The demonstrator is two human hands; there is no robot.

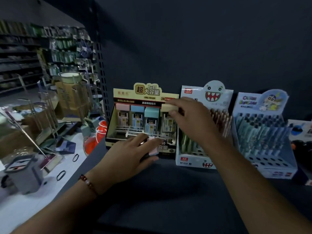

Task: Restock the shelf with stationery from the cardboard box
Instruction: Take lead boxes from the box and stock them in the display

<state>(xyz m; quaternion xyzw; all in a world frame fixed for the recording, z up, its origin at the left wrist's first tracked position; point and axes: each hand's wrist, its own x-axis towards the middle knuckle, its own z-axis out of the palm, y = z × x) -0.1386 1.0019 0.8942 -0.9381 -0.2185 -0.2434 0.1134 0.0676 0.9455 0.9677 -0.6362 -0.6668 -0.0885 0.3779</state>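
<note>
A cream display box (143,95) of pencil-lead cases stands on the dark shelf (168,191), with pink, blue and teal capped cases upright in its slots. My right hand (190,115) pinches a yellow-capped lead case (168,107) at the box's right-hand slot. My left hand (130,154) holds a small pink-capped lead case (152,146) low against the box's front lip. A bead bracelet sits on my left wrist.
Right of the lead box stand a shark-face pen display (202,125) and a blue cartoon pen display (263,132). Left of the shelf's perforated upright (101,65), cardboard boxes (70,97), a mop bucket (23,173) and an orange net bag (94,137) clutter the floor.
</note>
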